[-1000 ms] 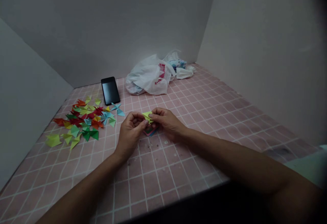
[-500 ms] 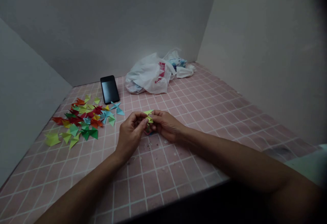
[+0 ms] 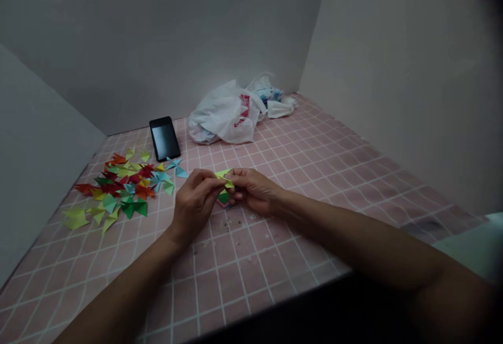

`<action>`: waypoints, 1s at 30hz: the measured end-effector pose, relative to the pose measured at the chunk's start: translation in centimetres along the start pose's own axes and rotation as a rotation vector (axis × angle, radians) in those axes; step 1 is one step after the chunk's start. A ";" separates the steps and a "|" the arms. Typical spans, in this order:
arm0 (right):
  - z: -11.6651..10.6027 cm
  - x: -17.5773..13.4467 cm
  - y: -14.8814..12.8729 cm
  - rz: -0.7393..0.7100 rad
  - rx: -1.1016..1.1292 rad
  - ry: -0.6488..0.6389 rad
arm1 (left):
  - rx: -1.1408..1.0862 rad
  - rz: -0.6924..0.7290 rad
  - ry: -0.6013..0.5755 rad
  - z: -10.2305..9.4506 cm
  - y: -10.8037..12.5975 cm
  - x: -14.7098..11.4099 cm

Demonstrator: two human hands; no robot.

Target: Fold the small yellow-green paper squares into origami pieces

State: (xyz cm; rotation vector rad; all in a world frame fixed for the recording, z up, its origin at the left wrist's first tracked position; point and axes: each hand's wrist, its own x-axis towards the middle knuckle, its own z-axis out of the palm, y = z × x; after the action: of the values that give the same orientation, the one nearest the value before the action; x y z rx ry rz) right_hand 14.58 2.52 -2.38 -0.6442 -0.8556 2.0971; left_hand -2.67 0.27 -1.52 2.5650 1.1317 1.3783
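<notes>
As yellow paper [image 3: 223, 174] lies between them, left fingers [image 3: 207, 184] pinch it; right fingers [image 3: 238, 178] too.

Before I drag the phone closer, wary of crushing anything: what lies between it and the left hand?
In the head view, light-blue folded paper lies between the phone and left hand.

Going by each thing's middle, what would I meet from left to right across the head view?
Leftmost yellow-green folded paper, dark green folded paper, black phone, left hand, yellow-green paper between both hands, right hand, pale green surface.
</notes>
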 end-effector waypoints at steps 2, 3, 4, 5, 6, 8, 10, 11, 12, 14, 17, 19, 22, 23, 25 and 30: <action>0.0 -0.1 -0.1 -0.002 -0.023 -0.012 | 0.010 0.009 0.017 -0.1 -0.2 0.1; 0.0 -0.1 -0.1 -0.006 -0.031 -0.007 | 0.006 0.015 0.012 -0.1 -0.2 0.1; 0.0 -0.1 -0.2 -0.008 -0.037 0.002 | -0.003 0.025 0.003 -0.1 -0.3 0.1; 0.0 -0.1 -0.2 -0.009 -0.041 0.015 | -0.012 0.032 -0.010 -0.1 -0.3 0.1; 0.0 -0.1 -0.3 -0.008 -0.043 0.029 | -0.019 0.032 -0.022 -0.1 -0.3 0.1; 0.0 -0.1 -0.4 -0.005 -0.047 0.043 | -0.029 0.006 -0.035 -0.2 -0.2 0.2; 0.1 -0.2 -0.5 0.002 -0.052 0.032 | -0.037 -0.049 -0.037 -0.2 -0.1 0.2; 0.1 -0.2 -0.6 0.004 -0.054 0.020 | -0.042 -0.073 -0.039 -0.2 0.0 0.2; 0.2 -0.3 -0.7 0.007 -0.056 0.005 | -0.047 -0.087 -0.038 -0.2 0.0 0.2; 0.2 -0.4 -0.8 0.010 -0.063 -0.015 | -0.055 -0.090 -0.039 -0.3 0.1 0.3; 0.2 -0.4 -0.8 -0.010 -0.075 -0.015 | -0.059 -0.073 -0.033 -0.3 0.1 0.4; 0.1 -0.3 -0.8 -0.032 -0.085 -0.012 | -0.056 -0.070 -0.028 -0.3 0.2 0.5; 0.1 -0.3 -0.7 -0.053 -0.136 -0.015 | -0.049 -0.071 -0.021 -0.3 0.2 0.5; 0.1 -0.3 -0.7 -0.071 -0.178 -0.011 | -0.047 -0.074 -0.018 -0.3 0.2 0.5; 0.0 -0.3 -0.8 -0.163 -0.320 0.033 | -0.045 -0.089 -0.013 -0.3 0.1 0.5; -0.2 -0.4 -1.6 -0.636 -0.917 0.114 | -0.050 -0.133 -0.012 -0.4 0.0 0.5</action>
State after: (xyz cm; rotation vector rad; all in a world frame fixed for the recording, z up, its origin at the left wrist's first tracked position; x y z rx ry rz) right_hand 15.70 3.09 -1.29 -0.7904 -1.7007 1.0272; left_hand -2.78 0.44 -0.92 2.4119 1.2248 1.3425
